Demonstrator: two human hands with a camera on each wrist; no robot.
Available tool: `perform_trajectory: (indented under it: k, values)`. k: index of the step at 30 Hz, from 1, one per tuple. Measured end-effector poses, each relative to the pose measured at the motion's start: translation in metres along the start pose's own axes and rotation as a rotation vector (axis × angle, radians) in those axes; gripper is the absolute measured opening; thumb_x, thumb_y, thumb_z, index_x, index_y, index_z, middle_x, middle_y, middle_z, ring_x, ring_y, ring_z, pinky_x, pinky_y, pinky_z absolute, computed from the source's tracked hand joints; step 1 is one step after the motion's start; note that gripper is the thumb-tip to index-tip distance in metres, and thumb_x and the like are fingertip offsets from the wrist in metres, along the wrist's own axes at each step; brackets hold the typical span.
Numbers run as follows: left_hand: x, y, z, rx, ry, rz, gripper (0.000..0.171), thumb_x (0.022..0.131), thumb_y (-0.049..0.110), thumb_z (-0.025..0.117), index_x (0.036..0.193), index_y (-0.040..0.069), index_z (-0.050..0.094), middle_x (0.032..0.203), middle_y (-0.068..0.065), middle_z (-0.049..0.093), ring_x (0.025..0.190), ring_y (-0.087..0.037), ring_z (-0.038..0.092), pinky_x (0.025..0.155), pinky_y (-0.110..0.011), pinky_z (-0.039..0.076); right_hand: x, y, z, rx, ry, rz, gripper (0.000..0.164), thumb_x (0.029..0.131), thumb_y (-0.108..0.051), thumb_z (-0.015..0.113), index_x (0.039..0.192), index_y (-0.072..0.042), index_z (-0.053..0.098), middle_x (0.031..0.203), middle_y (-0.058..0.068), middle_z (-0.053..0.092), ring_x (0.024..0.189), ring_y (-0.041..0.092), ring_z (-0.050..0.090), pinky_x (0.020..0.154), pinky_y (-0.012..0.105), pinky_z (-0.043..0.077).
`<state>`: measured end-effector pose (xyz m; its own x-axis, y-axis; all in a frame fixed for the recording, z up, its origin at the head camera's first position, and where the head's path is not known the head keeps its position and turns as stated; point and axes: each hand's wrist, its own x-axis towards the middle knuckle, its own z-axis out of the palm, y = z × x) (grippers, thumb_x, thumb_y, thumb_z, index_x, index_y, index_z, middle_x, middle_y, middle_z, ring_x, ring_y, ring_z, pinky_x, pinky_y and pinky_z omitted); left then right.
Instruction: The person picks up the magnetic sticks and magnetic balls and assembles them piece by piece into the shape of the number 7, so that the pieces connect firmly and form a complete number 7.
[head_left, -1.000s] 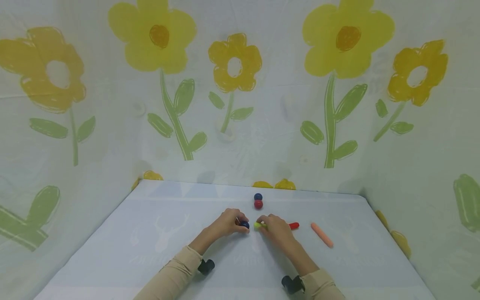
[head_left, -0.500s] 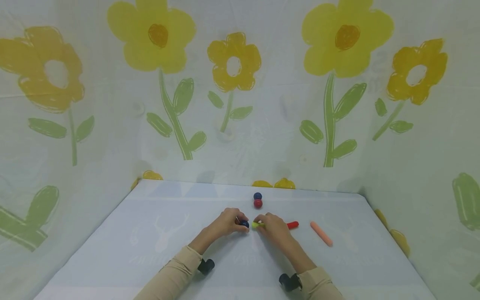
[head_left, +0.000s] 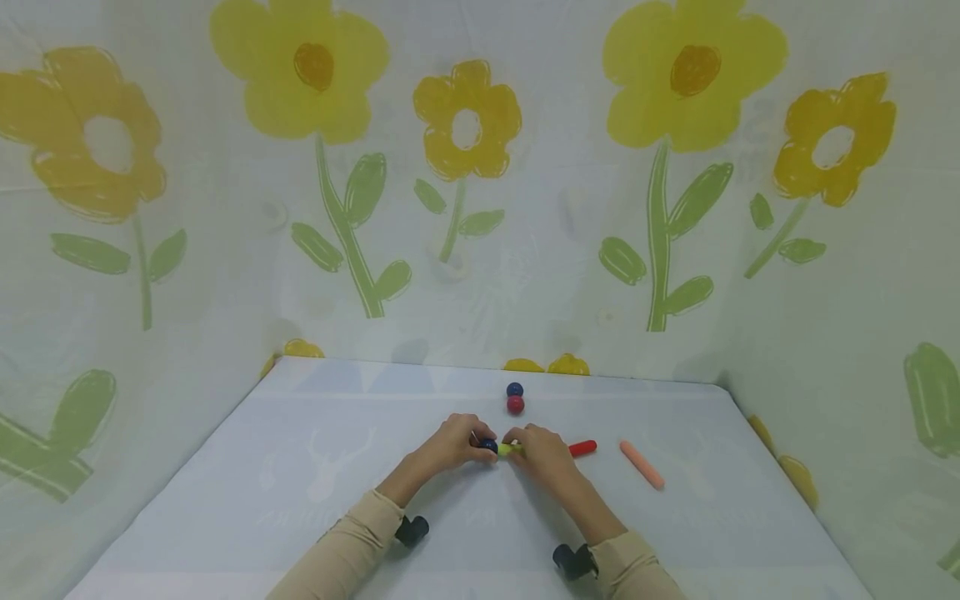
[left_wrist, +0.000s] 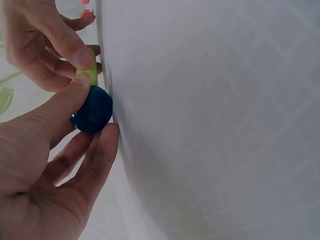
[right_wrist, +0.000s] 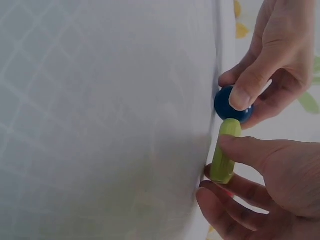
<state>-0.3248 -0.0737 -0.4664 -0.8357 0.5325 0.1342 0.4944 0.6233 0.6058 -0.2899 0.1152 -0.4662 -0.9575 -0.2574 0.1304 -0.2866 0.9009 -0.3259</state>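
Observation:
My left hand pinches a dark blue ball between thumb and fingertips, low over the table. Opposite it, my right hand holds a short yellow-green stick with the thumb on one side and fingers on the other. In the right wrist view, the stick's rounded end meets the ball's surface. The left wrist view shows the stick running from the ball toward the right hand's fingers. Part of the ball hides behind the left thumb.
A red stick lies just right of my right hand, and an orange stick lies farther right. Beyond the hands, a second blue ball and a red ball sit together. Flower-printed cloth encloses the white table.
My right hand has moved left with the yellow-green stick, closing the gap to the blue ball. My left hand has stayed nearly still.

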Motion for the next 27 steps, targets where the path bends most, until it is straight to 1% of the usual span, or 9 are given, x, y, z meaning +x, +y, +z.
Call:
perform_trajectory:
  k: [4, 9, 17, 23, 27]
  values:
    - [0.000, 0.000, 0.000, 0.002, -0.003, -0.002, 0.031, 0.080, 0.021, 0.081, 0.108, 0.008, 0.075, 0.095, -0.002, 0.073, 0.073, -0.006, 0.056, 0.069, -0.016, 0.050, 0.001, -0.001, -0.003, -0.004, -0.032, 0.010, 0.024, 0.086, -0.019, 0.076, 0.109, -0.017, 0.072, 0.099, 0.004, 0.071, 0.090, 0.019, 0.067, 0.089, 0.037, 0.057]
    - [-0.002, 0.000, -0.002, -0.006, -0.007, -0.026, 0.032, 0.080, 0.021, 0.081, 0.109, 0.009, 0.075, 0.096, -0.001, 0.072, 0.074, -0.006, 0.056, 0.071, -0.016, 0.051, 0.002, -0.003, -0.008, 0.014, -0.074, 0.017, 0.027, 0.084, -0.014, 0.077, 0.110, -0.013, 0.072, 0.104, 0.007, 0.072, 0.093, 0.022, 0.068, 0.091, 0.041, 0.056]
    - [-0.003, -0.004, -0.002, -0.013, -0.013, -0.058, 0.033, 0.080, 0.024, 0.081, 0.110, 0.011, 0.074, 0.099, 0.000, 0.072, 0.076, -0.007, 0.056, 0.072, -0.016, 0.050, 0.002, -0.001, -0.011, 0.038, -0.107, 0.029, 0.029, 0.082, -0.009, 0.077, 0.111, -0.013, 0.072, 0.106, 0.007, 0.072, 0.091, 0.020, 0.065, 0.095, 0.042, 0.054]
    - [-0.004, -0.003, -0.002, -0.017, -0.010, -0.038, 0.034, 0.080, 0.023, 0.081, 0.111, 0.009, 0.074, 0.102, -0.002, 0.072, 0.077, -0.008, 0.057, 0.073, -0.018, 0.052, 0.003, 0.008, -0.013, 0.097, -0.140, 0.006, 0.033, 0.084, -0.005, 0.075, 0.115, -0.012, 0.071, 0.110, 0.006, 0.072, 0.098, 0.021, 0.065, 0.097, 0.044, 0.053]
    - [-0.004, -0.004, -0.001, -0.018, -0.018, -0.036, 0.035, 0.081, 0.023, 0.081, 0.112, 0.009, 0.074, 0.102, -0.002, 0.072, 0.077, -0.007, 0.056, 0.072, -0.018, 0.051, 0.005, 0.019, -0.016, 0.144, -0.166, -0.021, 0.031, 0.087, -0.001, 0.070, 0.116, -0.013, 0.071, 0.111, 0.005, 0.072, 0.100, 0.020, 0.064, 0.097, 0.042, 0.053]
